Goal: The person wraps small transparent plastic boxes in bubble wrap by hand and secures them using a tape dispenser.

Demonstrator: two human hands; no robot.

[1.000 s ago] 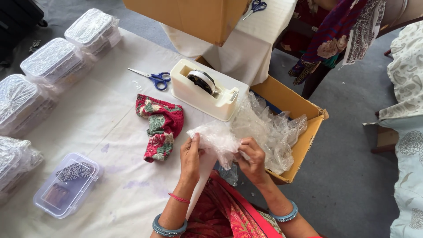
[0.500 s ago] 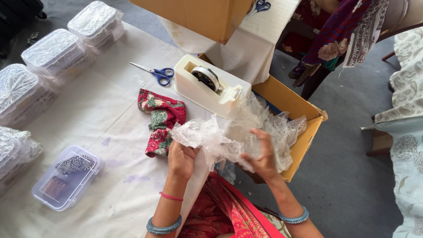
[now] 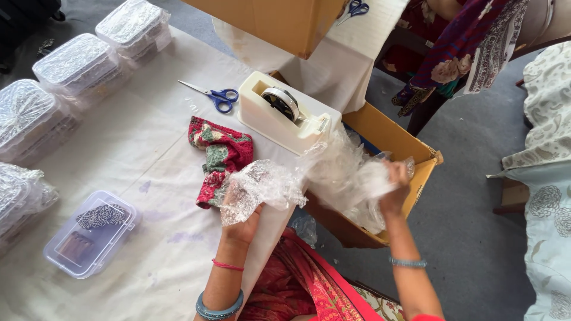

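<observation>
A sheet of clear bubble wrap is stretched between my two hands over the table's near edge. My left hand grips its left end, just beside a red patterned cloth lying on the white tablecloth. My right hand grips the right end, above an open cardboard box on the floor that holds more bubble wrap. A white tape dispenser stands just behind the wrap.
Blue-handled scissors lie behind the cloth. A clear plastic box with dark items sits at the near left. Several wrapped boxes line the left edge. Another cardboard box and a second table stand behind; a person in patterned fabric sits at the far right.
My hands have moved apart, drawing the bunched bubble wrap out into a long sheet. My right hand has swung right over the open cardboard box.
</observation>
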